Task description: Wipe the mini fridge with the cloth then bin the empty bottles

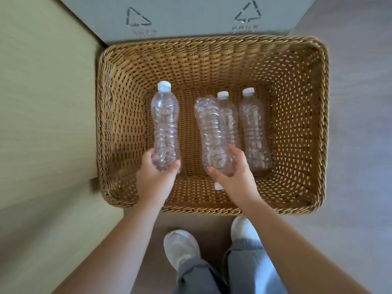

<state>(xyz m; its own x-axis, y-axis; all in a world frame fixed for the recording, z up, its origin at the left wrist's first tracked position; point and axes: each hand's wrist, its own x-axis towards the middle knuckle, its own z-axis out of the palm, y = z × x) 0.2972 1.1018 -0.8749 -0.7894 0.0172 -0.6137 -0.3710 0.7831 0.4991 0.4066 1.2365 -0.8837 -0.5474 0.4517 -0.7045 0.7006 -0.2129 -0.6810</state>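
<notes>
Wicker, honey-brown and tightly woven, makes up the deep rectangular basket [212,42] on the floor. All four empty bottles are inside it or just above its bottom. The left hand [156,177] is wrapped round the base of a clear ribbed plastic bottle with a white cap [165,119], whose cap points to the basket's far wall. The right hand [233,172] clasps a crumpled clear plastic bottle [209,128] near its neck, thumb on one side and fingers on the other, with its white cap turned toward the basket's near wall. Two more clear capped bottles [253,128] lie toward the basket's right side, one of them partly behind the crumpled one. Against the basket's far rim stands a grey bin [191,15]. The mini fridge and the cloth are out of view.

The step in hand looks like the binning, one bottle per hand; whether either bottle is already off the weave I cannot tell. Thin plastic like this buckles and slips, so the grips should be snug rather than hard. The crumpled bottle is best raised straight up so it does not drag its neighbour. Both should clear the basket's far rim before going over the bin, and a second trip will be needed for the remaining pair.

The bottles carry no labels. The bin shows a plain triangle mark [137,18] and an arrowed triangle mark [248,12], each with a short line of characters beneath, too blurred to read.
</notes>
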